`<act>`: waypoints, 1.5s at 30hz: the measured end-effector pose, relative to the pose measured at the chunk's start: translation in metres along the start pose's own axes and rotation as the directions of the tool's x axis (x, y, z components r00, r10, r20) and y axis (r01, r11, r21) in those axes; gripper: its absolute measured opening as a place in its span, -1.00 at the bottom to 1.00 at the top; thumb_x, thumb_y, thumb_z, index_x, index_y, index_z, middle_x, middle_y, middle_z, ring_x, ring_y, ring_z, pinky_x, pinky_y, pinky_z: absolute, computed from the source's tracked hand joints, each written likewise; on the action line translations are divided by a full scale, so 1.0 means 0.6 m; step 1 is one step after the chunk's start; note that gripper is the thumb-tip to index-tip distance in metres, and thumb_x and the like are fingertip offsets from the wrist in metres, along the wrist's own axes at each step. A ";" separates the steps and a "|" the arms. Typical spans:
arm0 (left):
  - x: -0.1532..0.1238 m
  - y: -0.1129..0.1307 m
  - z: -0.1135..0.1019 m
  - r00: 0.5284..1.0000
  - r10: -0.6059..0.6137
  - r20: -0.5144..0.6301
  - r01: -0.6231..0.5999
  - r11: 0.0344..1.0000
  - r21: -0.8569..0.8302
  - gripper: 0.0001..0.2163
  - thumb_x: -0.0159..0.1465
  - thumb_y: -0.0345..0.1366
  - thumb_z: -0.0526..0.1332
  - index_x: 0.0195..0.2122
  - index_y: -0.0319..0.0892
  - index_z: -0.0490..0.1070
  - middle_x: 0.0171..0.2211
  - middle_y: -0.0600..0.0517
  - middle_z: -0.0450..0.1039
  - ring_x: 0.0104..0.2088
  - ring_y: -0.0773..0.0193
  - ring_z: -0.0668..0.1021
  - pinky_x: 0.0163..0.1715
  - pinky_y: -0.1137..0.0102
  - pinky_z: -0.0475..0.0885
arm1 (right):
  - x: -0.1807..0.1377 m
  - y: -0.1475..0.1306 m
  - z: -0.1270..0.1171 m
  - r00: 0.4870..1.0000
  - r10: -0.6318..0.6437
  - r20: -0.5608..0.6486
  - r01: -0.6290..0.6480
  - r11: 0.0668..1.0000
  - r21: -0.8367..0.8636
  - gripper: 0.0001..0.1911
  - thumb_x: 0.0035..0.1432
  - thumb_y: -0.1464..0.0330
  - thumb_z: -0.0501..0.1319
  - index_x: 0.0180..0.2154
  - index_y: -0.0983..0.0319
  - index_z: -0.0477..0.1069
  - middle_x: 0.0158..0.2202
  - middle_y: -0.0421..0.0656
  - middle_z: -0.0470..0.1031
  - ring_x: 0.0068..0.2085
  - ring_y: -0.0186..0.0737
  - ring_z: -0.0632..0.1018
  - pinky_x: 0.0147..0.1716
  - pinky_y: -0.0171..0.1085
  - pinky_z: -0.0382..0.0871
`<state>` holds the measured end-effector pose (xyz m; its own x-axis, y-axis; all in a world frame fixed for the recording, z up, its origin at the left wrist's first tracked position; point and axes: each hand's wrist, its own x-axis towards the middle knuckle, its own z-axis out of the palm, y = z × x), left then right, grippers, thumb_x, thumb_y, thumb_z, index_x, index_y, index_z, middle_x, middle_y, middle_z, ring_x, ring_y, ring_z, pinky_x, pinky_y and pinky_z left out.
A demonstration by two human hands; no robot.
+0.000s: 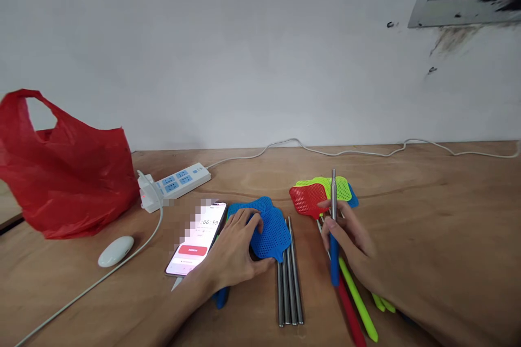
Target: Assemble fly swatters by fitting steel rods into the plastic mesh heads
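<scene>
My right hand (345, 233) is closed around a telescopic metal rod with a blue handle (334, 252), held nearly upright with its bare metal end up. Curled over the left side of a blue mesh fly swatter head (273, 233), my left hand (240, 249) has its thumb by the head's neck. More blue mesh (248, 206) lies under its fingers, partly hidden. Between my hands, several thin metal rods (290, 287) lie side by side. Behind my right hand rest a red swatter head (308, 199) and yellow-green swatter heads (340, 187), with blue mesh showing beneath.
Red and yellow-green handles (360, 301) stick out below my right hand. To the left are a lit phone (197, 238), a white power strip (185, 180), a white oval device (116, 252) and a red plastic bag (69, 178). A white cable (345, 151) runs along the wall.
</scene>
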<state>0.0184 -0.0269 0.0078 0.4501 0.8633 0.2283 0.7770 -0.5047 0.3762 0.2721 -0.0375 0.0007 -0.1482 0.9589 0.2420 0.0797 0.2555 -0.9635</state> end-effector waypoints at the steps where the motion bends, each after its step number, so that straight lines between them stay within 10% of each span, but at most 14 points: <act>1: 0.000 0.000 0.000 1.000 -0.006 -0.001 0.006 1.000 -0.008 -0.62 0.00 -0.17 0.42 -0.28 -0.10 0.26 -0.07 -0.10 0.40 -0.09 -0.08 0.46 -0.10 0.03 0.41 | 0.001 0.000 0.001 0.999 0.010 -0.040 -0.009 0.999 0.036 -0.71 0.38 0.10 0.08 0.01 0.10 0.28 -0.56 -0.35 0.27 -0.57 -0.32 0.28 -0.58 -0.35 0.19; 5: 0.000 -0.002 0.002 0.998 -0.032 -0.046 0.029 0.997 -0.077 -0.56 0.00 -0.16 0.46 -0.21 -0.09 0.26 0.02 -0.10 0.33 -0.04 -0.06 0.45 -0.12 0.09 0.43 | 0.008 -0.005 0.000 0.996 0.080 -0.024 -0.078 0.994 0.078 -0.64 0.38 0.05 0.04 -0.05 0.16 0.34 -0.70 -0.44 0.08 -0.68 -0.40 0.08 -0.68 -0.40 0.03; 11: 0.005 -0.004 -0.006 0.981 -0.143 -0.132 0.122 0.980 -0.156 -0.48 0.07 -0.03 0.45 -0.06 -0.09 0.27 -0.01 -0.08 0.36 -0.07 -0.04 0.49 -0.14 0.11 0.43 | 0.006 -0.012 -0.007 0.867 0.353 0.351 -0.377 0.926 0.001 -0.41 0.29 0.03 0.12 0.21 0.22 0.24 -0.71 -0.42 0.30 -0.80 -0.48 0.10 -0.82 -0.47 -0.09; 21: 0.008 -0.008 -0.009 0.941 -0.268 -0.206 0.222 0.949 -0.223 -0.50 0.08 -0.04 0.44 -0.04 -0.08 0.33 -0.08 -0.04 0.47 -0.06 -0.04 0.50 -0.11 0.12 0.40 | 0.002 -0.013 -0.013 0.746 0.386 0.543 -0.465 0.885 0.009 -0.45 0.24 0.14 0.22 0.19 0.24 0.33 -0.55 -0.35 0.40 -0.80 -0.59 0.17 -0.83 -0.51 -0.10; 45: 0.010 -0.027 0.000 0.900 -0.348 -0.261 0.144 0.804 -0.577 -0.45 0.19 -0.06 0.34 0.18 -0.11 0.37 0.17 -0.11 0.44 0.19 -0.05 0.44 0.19 0.03 0.33 | -0.005 -0.017 -0.004 0.757 0.343 0.556 -0.430 0.902 0.030 -0.50 0.27 0.09 0.19 0.06 0.33 0.46 -0.59 -0.32 0.39 -0.80 -0.61 0.16 -0.84 -0.52 -0.11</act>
<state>0.0088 -0.0136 0.0029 0.0199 0.9510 0.3084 0.4356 -0.2859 0.8535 0.2741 -0.0428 0.0102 -0.6327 0.7453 -0.2104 0.1062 -0.1856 -0.9769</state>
